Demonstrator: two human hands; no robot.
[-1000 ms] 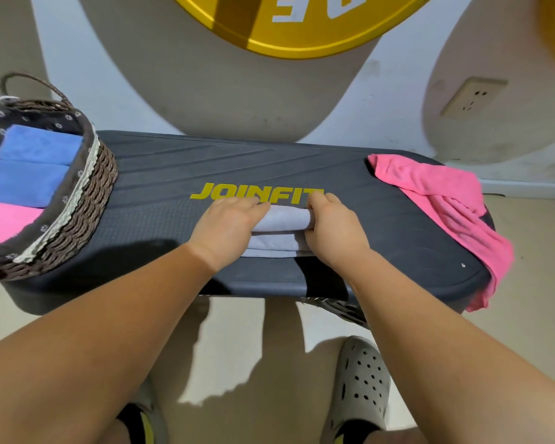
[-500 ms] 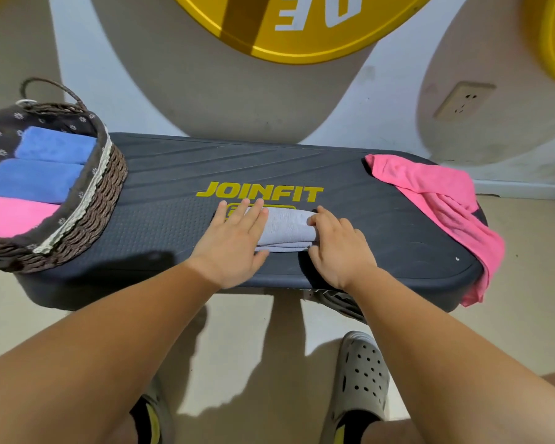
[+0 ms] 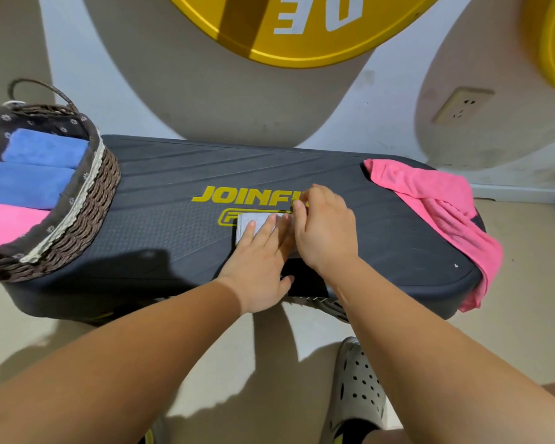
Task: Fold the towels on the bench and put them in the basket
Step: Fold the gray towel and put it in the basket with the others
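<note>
A small folded grey towel [image 3: 246,223] lies on the middle of the dark bench [image 3: 161,219], under the yellow lettering. My left hand [image 3: 261,261] rests flat on it with fingers spread. My right hand [image 3: 326,229] is curled over the towel's right end and hides that end, its fingers at the folded edge. A loose pink towel [image 3: 436,200] is draped over the bench's right end. The wicker basket [image 3: 87,219] stands on the bench's left end and holds two folded blue towels [image 3: 29,184] and a pink one [image 3: 7,219].
The bench stands against a wall with a socket [image 3: 462,105] at the right. A yellow disc [image 3: 302,27] hangs above. My feet in perforated clogs [image 3: 356,389] are on the floor in front of the bench.
The grey towel has gone from a long roll to a shorter, more compact fold. My right hand moved left over its right end, and my left hand slid right to lie flat on it.
</note>
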